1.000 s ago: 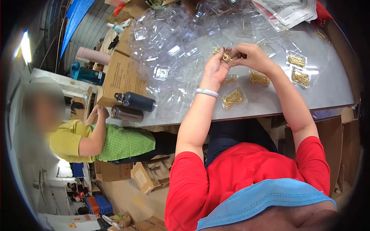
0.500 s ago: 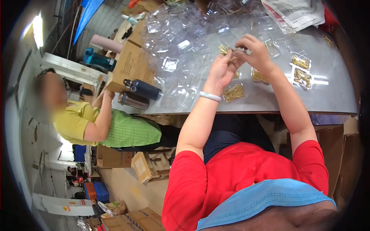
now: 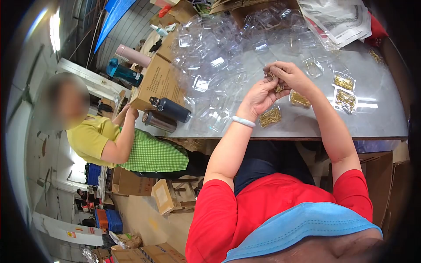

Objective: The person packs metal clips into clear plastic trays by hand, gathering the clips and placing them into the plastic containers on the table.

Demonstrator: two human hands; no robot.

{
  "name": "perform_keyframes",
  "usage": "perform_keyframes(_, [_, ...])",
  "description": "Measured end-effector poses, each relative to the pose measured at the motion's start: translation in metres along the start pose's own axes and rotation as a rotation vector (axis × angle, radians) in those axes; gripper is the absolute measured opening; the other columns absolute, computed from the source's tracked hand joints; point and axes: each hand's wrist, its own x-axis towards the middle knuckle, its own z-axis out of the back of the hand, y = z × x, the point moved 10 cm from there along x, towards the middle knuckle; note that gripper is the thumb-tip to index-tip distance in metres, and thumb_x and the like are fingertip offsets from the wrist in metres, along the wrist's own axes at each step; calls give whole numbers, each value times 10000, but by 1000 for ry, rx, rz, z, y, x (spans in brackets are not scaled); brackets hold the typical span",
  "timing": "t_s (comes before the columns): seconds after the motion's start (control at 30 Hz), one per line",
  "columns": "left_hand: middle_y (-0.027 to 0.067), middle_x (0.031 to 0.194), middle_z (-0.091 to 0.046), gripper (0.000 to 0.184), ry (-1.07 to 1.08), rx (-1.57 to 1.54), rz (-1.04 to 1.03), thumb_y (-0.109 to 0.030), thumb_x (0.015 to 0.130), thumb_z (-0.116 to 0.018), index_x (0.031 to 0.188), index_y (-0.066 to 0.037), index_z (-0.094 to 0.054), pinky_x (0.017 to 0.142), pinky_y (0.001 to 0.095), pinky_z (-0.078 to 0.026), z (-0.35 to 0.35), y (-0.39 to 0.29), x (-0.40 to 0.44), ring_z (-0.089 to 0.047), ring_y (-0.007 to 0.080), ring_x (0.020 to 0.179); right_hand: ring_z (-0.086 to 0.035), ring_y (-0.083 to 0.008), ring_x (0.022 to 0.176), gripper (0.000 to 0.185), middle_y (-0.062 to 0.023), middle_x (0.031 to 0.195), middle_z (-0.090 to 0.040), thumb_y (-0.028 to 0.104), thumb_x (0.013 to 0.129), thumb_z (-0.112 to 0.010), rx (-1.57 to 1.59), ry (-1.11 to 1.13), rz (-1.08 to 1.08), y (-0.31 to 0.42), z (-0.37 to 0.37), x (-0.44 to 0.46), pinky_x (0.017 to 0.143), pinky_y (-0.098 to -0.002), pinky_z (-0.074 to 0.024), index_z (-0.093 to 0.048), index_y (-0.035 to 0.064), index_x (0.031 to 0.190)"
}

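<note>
Between the two hands, above the table (image 3: 372, 125), is a small cluster of thin gold pieces (image 3: 279, 88). The left hand (image 3: 262, 97), with a pale bangle (image 3: 244, 121) at its wrist, has its fingers closed around them. The right hand (image 3: 290, 77) comes in from the other side, its fingers bent over the same cluster and touching the left; whether they grip any of it, I cannot tell. On the table by the left wrist lies a gold bundle (image 3: 270, 118); a second bundle (image 3: 300, 99) lies just beside the right wrist. Farther right, two clear packs (image 3: 345, 90) with gold contents lie end to end. Past the hands, clear boxes (image 3: 210, 48) are heaped over the far left of the table, and pale bags (image 3: 340, 19) lie at the back right. Toward the table's left end, a dark bottle (image 3: 173, 109) and a steel tumbler (image 3: 158, 121) stand side by side near a carton (image 3: 158, 83). A co-worker (image 3: 153, 151) in a green checked apron has both hands near the carton.
</note>
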Motion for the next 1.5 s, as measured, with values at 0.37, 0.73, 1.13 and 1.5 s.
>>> perform_keyframes(0.37, [173, 1235, -521, 334, -37, -154, 19, -281, 1028, -324, 1225, -37, -439, 1000, 502, -442, -8, -3, -14, -547, 300, 1120, -505, -271, 1206, 857, -156, 1344, -469, 127, 620, -792, -338, 38, 224, 24, -11, -8, 1024, -363, -398, -409, 9, 1378])
perform_keyframes(0.73, [139, 1027, -588, 238, 154, -218, -9, -205, 997, -447, 1130, -26, -531, 786, 351, -504, 4, 0, -15, -598, 225, 881, -542, -205, 1146, 468, -98, 1145, -596, 147, 909, -571, 177, 23, 117, 8, -3, -4, 987, -339, -426, -462, 7, 1342])
perform_keyframes(1.13, [136, 939, -617, 263, -141, 564, 110, -232, 1003, -425, 1085, 2, -512, 548, 273, -506, 25, 1, 4, -611, 173, 649, -603, -102, 896, 373, -49, 1002, -656, 54, 863, -594, -128, -118, 93, -11, 24, 4, 797, -260, -483, -564, -8, 1229])
perform_keyframes(1.5, [167, 1030, -587, 316, -96, 618, 33, -207, 1001, -416, 1225, 15, -444, 739, 358, -567, 13, -12, 10, -643, 263, 881, -619, -140, 936, 335, -89, 1022, -658, 85, 849, -626, -82, -186, 144, -4, 31, 3, 840, -278, -495, -583, -24, 1163])
